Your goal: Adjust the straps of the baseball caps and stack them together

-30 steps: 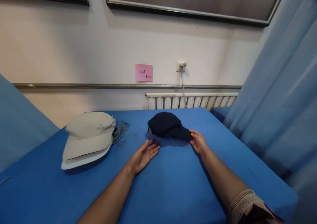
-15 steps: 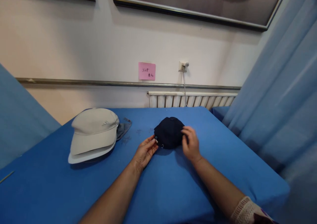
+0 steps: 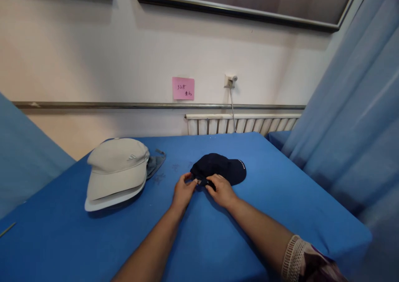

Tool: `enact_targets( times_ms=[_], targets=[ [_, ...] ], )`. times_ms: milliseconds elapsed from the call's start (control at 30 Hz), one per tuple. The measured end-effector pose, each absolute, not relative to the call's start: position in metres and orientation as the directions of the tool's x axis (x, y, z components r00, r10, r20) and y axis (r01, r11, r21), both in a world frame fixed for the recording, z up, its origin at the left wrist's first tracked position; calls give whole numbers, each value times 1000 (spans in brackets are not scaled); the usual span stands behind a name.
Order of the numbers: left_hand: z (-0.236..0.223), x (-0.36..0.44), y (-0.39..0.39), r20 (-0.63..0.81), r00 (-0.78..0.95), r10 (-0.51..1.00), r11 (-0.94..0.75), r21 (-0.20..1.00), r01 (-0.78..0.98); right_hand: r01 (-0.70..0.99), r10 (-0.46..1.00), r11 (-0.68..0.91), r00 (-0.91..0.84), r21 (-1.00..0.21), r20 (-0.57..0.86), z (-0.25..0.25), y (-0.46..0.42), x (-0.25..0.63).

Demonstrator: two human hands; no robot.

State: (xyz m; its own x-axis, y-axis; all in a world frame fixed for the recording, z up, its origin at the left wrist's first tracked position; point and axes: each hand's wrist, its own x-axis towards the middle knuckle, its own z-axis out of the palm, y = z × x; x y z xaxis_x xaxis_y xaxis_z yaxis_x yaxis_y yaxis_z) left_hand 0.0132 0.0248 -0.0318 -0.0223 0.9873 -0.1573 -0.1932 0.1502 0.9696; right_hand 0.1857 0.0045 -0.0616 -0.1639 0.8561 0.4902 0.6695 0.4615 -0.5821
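Note:
A dark navy baseball cap (image 3: 213, 165) rests on the blue-covered table (image 3: 218, 236), its brim pointing right with small white lettering along the edge. Both hands are at the strap (image 3: 203, 182) on the cap's near side. My left hand (image 3: 183, 192) pinches the strap's left end, where a small light-coloured piece shows between the fingers. With thumb and fingers closed, my right hand (image 3: 222, 190) grips the strap a little farther right. Just where the strap's ends meet is too small to make out.
Stacked light grey baseball caps (image 3: 117, 170) lie to the left, with a darker grey cap (image 3: 155, 165) partly under them. A thin stick (image 3: 7, 229) is at the far left. Blue curtains (image 3: 352, 120) hang on both sides. Behind the table are a radiator (image 3: 243, 124) and a wall outlet (image 3: 230, 81).
The navy cap has turned, so its brim now shows on the right. My right hand has moved left from the cap's side to the strap, close to my left hand.

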Motion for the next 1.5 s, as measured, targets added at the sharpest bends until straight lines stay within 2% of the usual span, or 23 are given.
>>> enact_targets(
  times_ms=[67, 133, 167, 233, 467, 700, 867, 967, 1067, 1233, 1400, 1500],
  targets=[
    [-31, 14, 22, 82, -19, 996, -80, 995, 64, 681, 871, 438, -158, -587, 466, -61, 2, 188],
    [-30, 16, 17, 311, 147, 939, -343, 877, 336, 675, 878, 427, -149, -602, 455, -61, 0, 191],
    [-30, 17, 14, 366, 242, 898, -437, 801, 410, 668, 878, 428, -149, -609, 454, -61, -1, 192],
    [-31, 20, 10, 384, 358, 851, -516, 735, 439, 646, 875, 442, -159, -622, 457, -60, -3, 193],
    [-33, 20, 11, 298, 355, 886, -419, 844, 336, 560, 880, 462, -190, -688, 436, -56, -10, 196],
    [-27, 19, 10, 270, 274, 923, -370, 816, 443, 642, 859, 494, -256, -586, 444, -53, -14, 195],
    [-29, 17, 13, 235, 188, 954, -284, 912, 298, 625, 839, 516, -232, -586, 492, -54, -13, 195],
    [-29, 15, 14, 226, 248, 942, -285, 930, 233, 556, 823, 533, -168, -638, 542, -53, -13, 196],
    [-27, 14, 11, 241, 328, 913, -331, 908, 256, 487, 815, 543, -110, -684, 568, -51, -14, 197],
    [-21, 18, 5, 292, 364, 884, -398, 879, 263, 484, 807, 555, -116, -677, 579, -51, -16, 196],
    [-20, 23, 3, 294, 289, 911, -363, 904, 225, 561, 819, 539, -175, -628, 546, -50, -17, 194],
    [-23, 23, 7, 247, 167, 955, -282, 931, 233, 574, 816, 544, -193, -612, 544, -49, -18, 193]
  ],
)
